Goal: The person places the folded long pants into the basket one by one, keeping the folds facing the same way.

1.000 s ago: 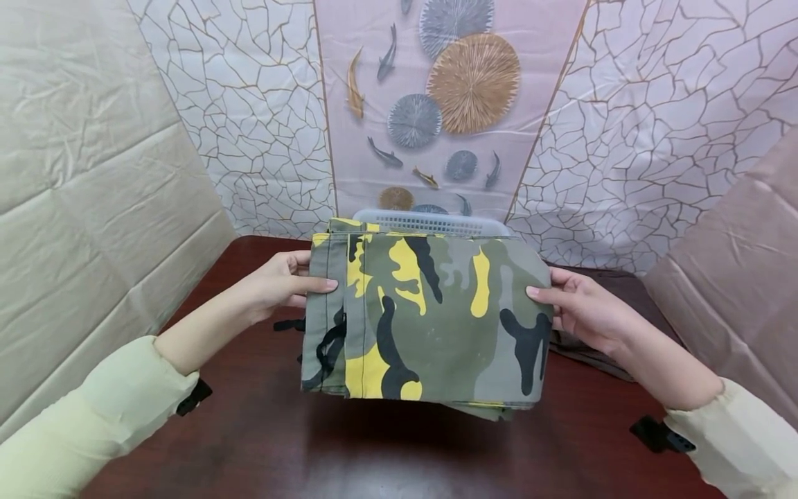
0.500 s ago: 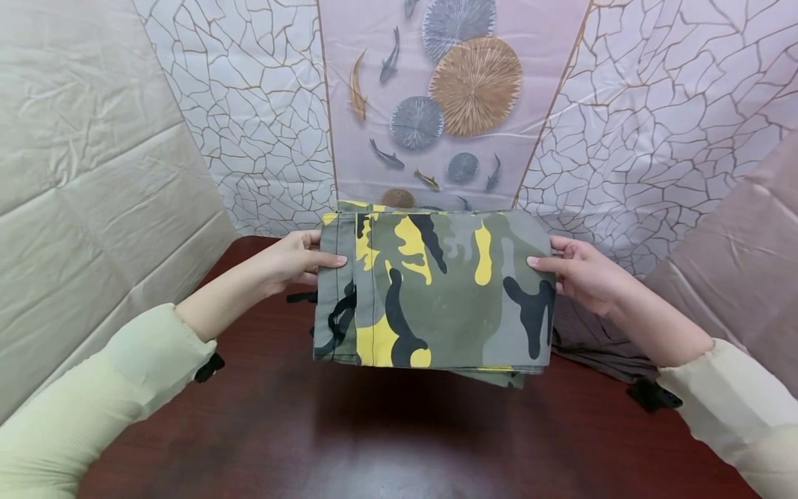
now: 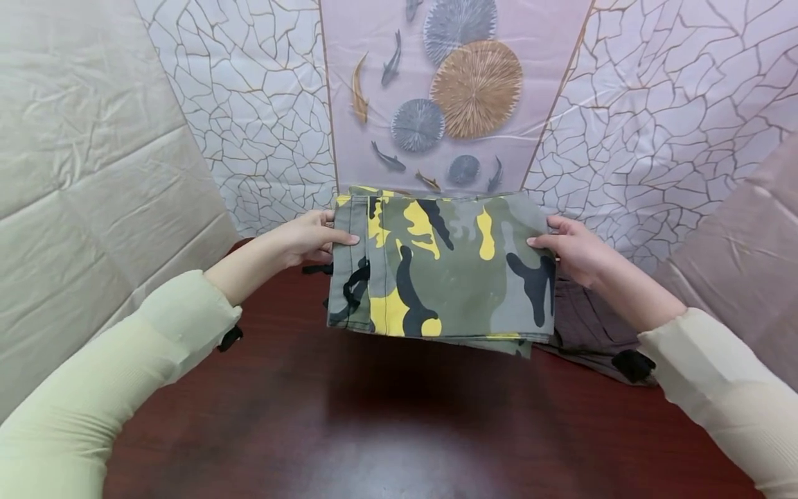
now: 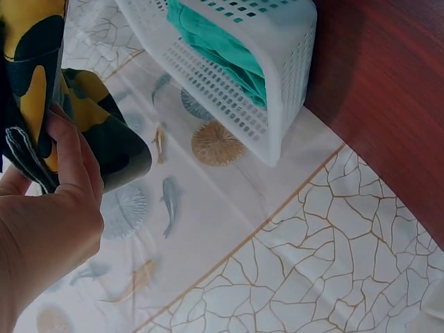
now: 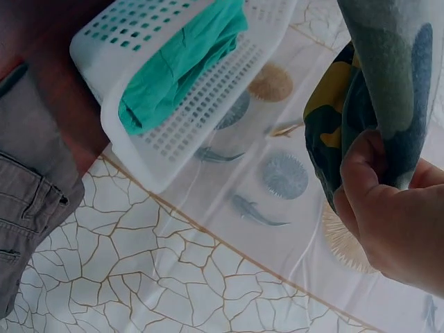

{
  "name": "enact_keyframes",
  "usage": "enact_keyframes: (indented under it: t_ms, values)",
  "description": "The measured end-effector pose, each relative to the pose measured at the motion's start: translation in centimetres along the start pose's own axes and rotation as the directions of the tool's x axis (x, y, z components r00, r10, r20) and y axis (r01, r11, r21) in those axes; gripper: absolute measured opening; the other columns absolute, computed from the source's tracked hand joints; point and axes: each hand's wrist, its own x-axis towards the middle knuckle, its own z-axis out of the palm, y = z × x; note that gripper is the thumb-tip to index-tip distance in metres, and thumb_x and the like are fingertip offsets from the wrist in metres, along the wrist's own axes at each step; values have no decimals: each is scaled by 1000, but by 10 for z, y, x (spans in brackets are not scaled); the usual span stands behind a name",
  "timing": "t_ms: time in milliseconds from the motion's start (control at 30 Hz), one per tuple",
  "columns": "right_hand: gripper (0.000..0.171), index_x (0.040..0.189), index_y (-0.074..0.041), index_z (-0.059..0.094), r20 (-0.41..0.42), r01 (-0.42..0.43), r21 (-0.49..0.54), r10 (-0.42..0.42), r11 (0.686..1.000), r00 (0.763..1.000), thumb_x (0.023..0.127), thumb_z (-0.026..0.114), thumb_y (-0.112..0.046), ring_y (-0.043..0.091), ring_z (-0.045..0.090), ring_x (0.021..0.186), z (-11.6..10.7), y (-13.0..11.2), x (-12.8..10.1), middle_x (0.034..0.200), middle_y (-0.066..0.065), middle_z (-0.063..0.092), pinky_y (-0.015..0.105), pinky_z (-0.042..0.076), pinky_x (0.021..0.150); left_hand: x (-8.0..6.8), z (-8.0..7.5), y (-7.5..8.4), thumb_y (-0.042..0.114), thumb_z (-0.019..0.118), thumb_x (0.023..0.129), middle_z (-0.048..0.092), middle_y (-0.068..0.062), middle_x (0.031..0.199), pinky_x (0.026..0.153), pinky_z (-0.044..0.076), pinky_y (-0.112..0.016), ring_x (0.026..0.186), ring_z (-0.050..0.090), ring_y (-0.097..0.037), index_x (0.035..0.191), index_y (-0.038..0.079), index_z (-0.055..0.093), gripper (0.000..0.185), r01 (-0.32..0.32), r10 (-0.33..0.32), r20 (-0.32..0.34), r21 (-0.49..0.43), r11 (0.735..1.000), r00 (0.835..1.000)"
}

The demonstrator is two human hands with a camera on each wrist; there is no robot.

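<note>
Both hands hold up a folded camouflage garment (image 3: 455, 277) in grey, olive, yellow and black, its broad face toward me. My left hand (image 3: 305, 239) pinches its left edge, thumb in front and fingers behind. At the opposite edge my right hand (image 3: 580, 253) grips in the same way. Black straps (image 3: 355, 284) hang at the garment's left side, and a loose layer shows under its lower edge. In the left wrist view, fingers (image 4: 73, 156) curl around the layered edge.
A white perforated basket (image 4: 295, 62) with green cloth (image 5: 184, 73) inside stands beyond the garment, hidden in the head view. A grey-brown garment (image 3: 586, 326) lies at the right on the dark red table (image 3: 249, 416). Patterned fabric walls (image 3: 268, 104) surround the table.
Both hands have raised the camouflage garment, moving it slightly to the right at its left edge. The basket rim, visible above it one second ago, is now covered.
</note>
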Motion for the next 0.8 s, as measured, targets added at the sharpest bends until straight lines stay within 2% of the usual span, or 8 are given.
enact_keyframes:
  t_ms: [100,167,333,400,533,600,700,800]
  values:
    - [51,144,0,25,-32,-3,-28,2,1000,999,98,44,-10,-4,59,80,-2,-1,9,82,-25,58,21,52,75,10,0,5,15,59,93,21,11,46,46,38,-15,39,19,-5,152,9,-8,89,12,-11,-30,44,999,999]
    - [52,146,-1,25,-46,-6,-47,3,999,999,98,44,-11,-4,58,79,-4,0,15,82,-24,57,21,52,75,17,0,8,15,59,93,52,6,61,49,42,-15,41,29,-3,152,10,-8,89,22,-19,-45,63,998,999]
    - [60,151,-5,18,-74,-41,-75,36,996,997,99,46,-14,-5,56,81,-7,0,31,103,-10,59,26,50,83,32,1,12,14,59,93,52,5,61,49,39,-18,41,29,-4,152,14,-9,90,40,-35,-65,65,997,997]
    - [61,152,-7,15,-75,-64,-75,59,995,995,99,45,-15,-2,55,86,-7,1,37,122,4,55,33,48,90,38,0,12,14,59,93,21,10,46,48,33,-19,38,20,-6,152,19,-10,91,51,-47,-68,57,997,997]
    - [61,153,-9,12,-75,-95,-75,89,993,993,100,42,-15,3,53,91,-8,1,46,141,19,38,42,43,100,50,-3,14,14,60,92,34,11,54,45,32,-19,39,20,-6,152,27,-11,94,71,-68,-63,39,997,996]
    - [60,152,-9,13,-85,-96,-82,89,992,992,100,42,-13,2,54,87,-10,1,51,134,16,44,42,44,98,55,-4,16,15,60,92,58,6,87,45,34,-18,39,22,-6,152,28,-11,94,76,-73,-60,44,996,995]
    - [58,152,-8,17,-110,-84,-108,73,991,991,100,42,-13,-3,55,76,-12,0,58,116,5,52,37,46,90,61,-5,19,14,59,93,41,-7,144,46,35,-18,40,24,-6,152,27,-10,92,68,-64,-62,53,996,996]
    - [57,152,-7,17,-113,-80,-112,67,990,991,100,42,-12,-4,54,74,-14,0,66,113,4,52,36,46,89,68,-6,20,13,59,93,35,-12,150,47,35,-18,42,24,-6,152,27,-8,91,63,-58,-80,59,996,995]
